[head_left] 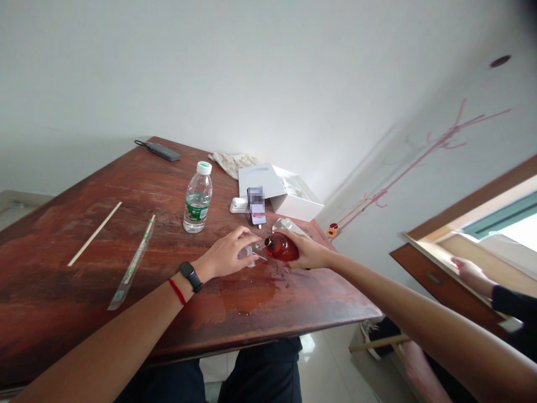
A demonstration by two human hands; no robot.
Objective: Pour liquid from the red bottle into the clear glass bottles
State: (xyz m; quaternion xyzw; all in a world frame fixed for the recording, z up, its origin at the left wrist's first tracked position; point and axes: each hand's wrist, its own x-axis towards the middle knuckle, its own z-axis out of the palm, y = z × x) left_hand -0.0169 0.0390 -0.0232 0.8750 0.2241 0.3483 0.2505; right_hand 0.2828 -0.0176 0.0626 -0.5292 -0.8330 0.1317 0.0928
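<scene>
My left hand (pixel 229 252) is closed round a small clear vessel (pixel 247 252), low over the table; fingers cover much of it, so its exact kind is hidden. My right hand (pixel 304 250) grips a rounded clear bottle (pixel 283 248) that looks red inside; I cannot tell whether that is liquid or the table showing through. The bottle lies tilted, its narrow neck pointing left at the clear vessel, close to it or touching. Below both hands a wet puddle (pixel 251 291) spreads on the wooden table (pixel 168 313).
Left of my hands stands a capped water bottle (pixel 198 201). A bare stick (pixel 95 232) and wrapped chopsticks (pixel 134 263) lie further left. Behind are a phone (pixel 257 210), white case (pixel 238 205), open white box (pixel 300 207), cloth (pixel 235 164) and power bank (pixel 161 151). Another person's hand (pixel 472 274) shows at right.
</scene>
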